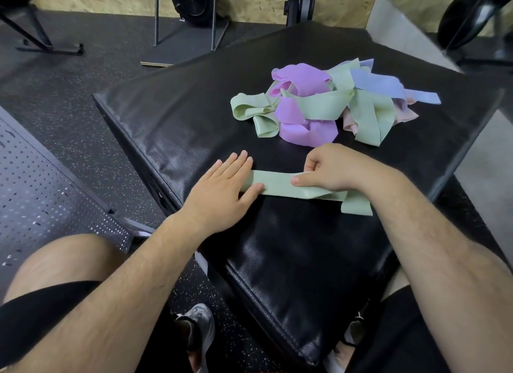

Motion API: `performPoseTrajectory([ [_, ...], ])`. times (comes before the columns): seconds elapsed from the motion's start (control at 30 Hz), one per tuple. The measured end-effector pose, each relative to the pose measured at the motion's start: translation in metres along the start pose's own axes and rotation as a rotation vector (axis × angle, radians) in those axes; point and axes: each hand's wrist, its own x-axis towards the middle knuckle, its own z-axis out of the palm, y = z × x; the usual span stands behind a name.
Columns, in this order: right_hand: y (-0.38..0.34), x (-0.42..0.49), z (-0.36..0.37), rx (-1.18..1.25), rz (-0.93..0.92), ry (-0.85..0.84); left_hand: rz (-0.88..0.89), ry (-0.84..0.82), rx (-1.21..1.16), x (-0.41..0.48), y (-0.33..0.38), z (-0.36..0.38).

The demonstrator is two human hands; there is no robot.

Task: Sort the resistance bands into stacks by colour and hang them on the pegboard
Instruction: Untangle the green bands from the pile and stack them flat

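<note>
While the left hand (222, 186) presses flat and the right hand (330, 167) pinches with curled fingers (311, 164) one green band (277, 182) toward the black pad's (194, 117) near edge, the pile (319, 103) by its far right corner lies unsorted, nothing hung on the pegboard (41, 195).

No legible text, labels, brands or numbers: none on resistance bands (319, 103), padded box (194, 108), pegboard (41, 192).
</note>
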Motion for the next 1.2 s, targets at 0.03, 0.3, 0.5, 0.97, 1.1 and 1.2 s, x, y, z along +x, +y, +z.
performPoseTrajectory([
  [0.03, 0.001, 0.001, 0.002, 0.001, -0.001, 0.006, 0.0, 0.006, -0.006, 0.001, 0.0, -0.001],
  [0.3, 0.004, -0.001, 0.009, 0.0, -0.016, 0.046, 0.222, 0.189, 0.159, 0.009, 0.027, -0.004],
  [0.5, 0.003, -0.006, 0.002, -0.055, -0.05, 0.032, 0.238, -0.003, 0.019, 0.015, 0.042, 0.017],
  [0.97, 0.037, -0.02, -0.018, -0.036, 0.036, 0.068, 0.18, -0.004, -0.045, 0.018, 0.04, 0.019],
  [1.1, 0.042, -0.019, -0.014, -0.019, 0.044, 0.068, 0.196, 0.001, -0.028, 0.018, 0.043, 0.014],
  [1.2, 0.043, -0.018, -0.011, -0.012, 0.049, 0.081, 0.235, 0.079, 0.011, 0.02, 0.051, 0.012],
])
